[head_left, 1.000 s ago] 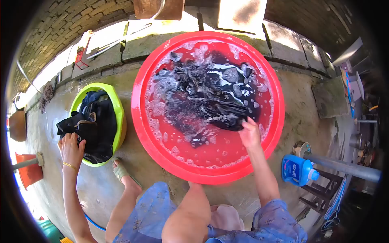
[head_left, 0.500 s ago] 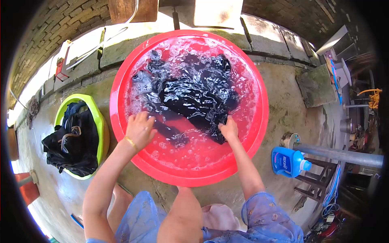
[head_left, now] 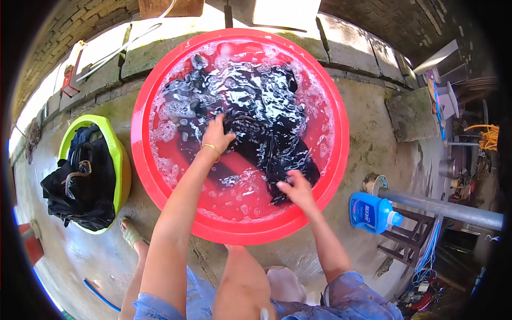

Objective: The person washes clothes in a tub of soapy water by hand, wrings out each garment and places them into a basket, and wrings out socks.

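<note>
A large red basin (head_left: pixel 140 154) of soapy water stands before me with a soaked black garment (head_left: pixel 250 114) in it, partly under water and foam. My left hand (head_left: pixel 216 137), a thin bracelet at its wrist, reaches over the left rim to the garment's left side. Its thumb stands apart from its fingers, and the fingertips meet the wet cloth. Near the front right of the basin, my right hand (head_left: pixel 297 192) is at a bunched end of the same garment. Thumb and forefinger are spread there, with no cloth visibly pinched between them.
On the left, a lime-green tub (head_left: pixel 111 144) holds dark clothes (head_left: pixel 88 178). A blue detergent bottle (head_left: pixel 368 212) sits to the right on a dark wooden stool (head_left: pixel 408 234), beside a metal pipe (head_left: pixel 442 208). Stone slabs (head_left: pixel 160 58) run behind the basin.
My left hand has moved forward from near the left rim onto the garment. My right hand has let go of the cloth and opened, as the garment's near right end spread toward the rim.
</note>
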Demonstrator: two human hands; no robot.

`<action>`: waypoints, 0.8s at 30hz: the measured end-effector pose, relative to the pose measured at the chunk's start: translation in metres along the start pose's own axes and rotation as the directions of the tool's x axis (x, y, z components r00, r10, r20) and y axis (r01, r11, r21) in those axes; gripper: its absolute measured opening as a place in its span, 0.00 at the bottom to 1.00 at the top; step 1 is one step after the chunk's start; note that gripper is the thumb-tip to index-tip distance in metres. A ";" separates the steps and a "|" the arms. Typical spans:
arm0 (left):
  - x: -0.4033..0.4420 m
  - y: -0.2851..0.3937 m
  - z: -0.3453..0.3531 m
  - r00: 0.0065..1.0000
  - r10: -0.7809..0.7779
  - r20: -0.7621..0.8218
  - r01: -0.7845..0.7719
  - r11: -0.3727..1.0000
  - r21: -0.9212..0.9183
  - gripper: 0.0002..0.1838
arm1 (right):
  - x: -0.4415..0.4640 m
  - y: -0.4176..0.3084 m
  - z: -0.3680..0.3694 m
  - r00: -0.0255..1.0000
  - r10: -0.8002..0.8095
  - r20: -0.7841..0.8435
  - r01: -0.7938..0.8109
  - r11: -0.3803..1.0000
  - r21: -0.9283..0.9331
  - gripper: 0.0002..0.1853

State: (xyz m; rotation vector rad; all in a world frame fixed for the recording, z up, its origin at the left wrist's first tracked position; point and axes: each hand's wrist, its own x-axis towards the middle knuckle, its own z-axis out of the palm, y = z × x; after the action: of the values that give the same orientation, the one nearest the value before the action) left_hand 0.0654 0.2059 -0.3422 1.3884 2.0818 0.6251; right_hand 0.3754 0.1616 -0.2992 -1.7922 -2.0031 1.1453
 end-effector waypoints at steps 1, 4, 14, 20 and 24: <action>-0.005 -0.003 0.002 0.993 -0.039 0.111 0.043 0.998 -0.034 0.29 | 0.001 0.003 0.016 0.997 -0.066 0.050 0.075 0.978 -0.194 0.26; -0.027 -0.006 -0.008 0.991 -0.063 0.115 0.067 0.997 -0.038 0.18 | 0.002 -0.016 0.032 0.938 0.292 0.188 -0.192 0.888 -0.418 0.25; -0.092 0.020 -0.134 0.946 -0.268 0.182 0.263 0.307 -0.915 0.05 | -0.040 -0.078 -0.101 0.969 0.249 -0.003 -0.150 0.594 0.790 0.10; -0.095 0.075 -0.214 0.964 -0.259 0.055 0.083 0.099 -0.992 0.01 | 0.015 -0.164 -0.172 0.986 -0.017 -0.165 0.121 0.754 0.646 0.11; -0.035 0.085 -0.232 0.993 -0.091 -0.069 -0.071 -0.023 -0.997 0.06 | 0.136 -0.187 -0.174 0.945 -0.243 -0.218 0.325 0.774 0.543 0.17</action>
State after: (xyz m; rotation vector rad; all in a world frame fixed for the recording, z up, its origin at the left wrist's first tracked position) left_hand -0.0222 0.1865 -0.1095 0.3436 0.9421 1.7834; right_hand 0.3136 0.3642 -0.1021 -1.1766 -1.5443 1.3022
